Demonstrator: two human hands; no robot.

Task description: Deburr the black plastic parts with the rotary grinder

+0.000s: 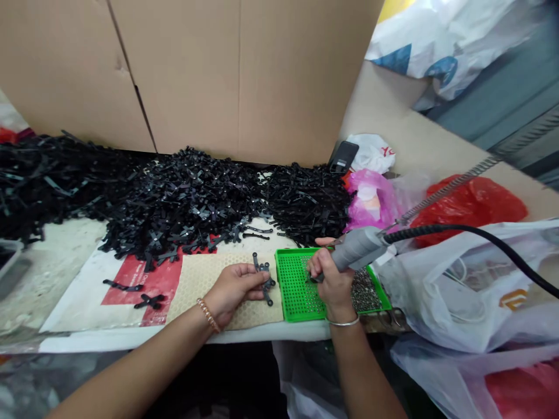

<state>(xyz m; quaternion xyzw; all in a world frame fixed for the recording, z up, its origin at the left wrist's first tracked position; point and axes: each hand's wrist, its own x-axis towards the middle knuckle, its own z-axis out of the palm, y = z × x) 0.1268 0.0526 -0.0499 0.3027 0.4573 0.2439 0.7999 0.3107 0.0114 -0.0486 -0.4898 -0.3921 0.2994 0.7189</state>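
My left hand pinches small black plastic arms, crossed over one another, above a tan textured mat. In my right hand is a grey electric screwdriver, gripped at its body. Its lower end points down and left over a green perforated tray; whether the tip touches anything, I cannot tell. Small metal screws lie in the tray's right part, partly hidden behind my hand. A crossed black piece and a single black arm rest left of the mat.
Heaps of black plastic parts line the back below a cardboard wall. A coiled spring and black cable run from the screwdriver to the right. Plastic bags crowd the right side, beside scissors. A dark phone leans behind.
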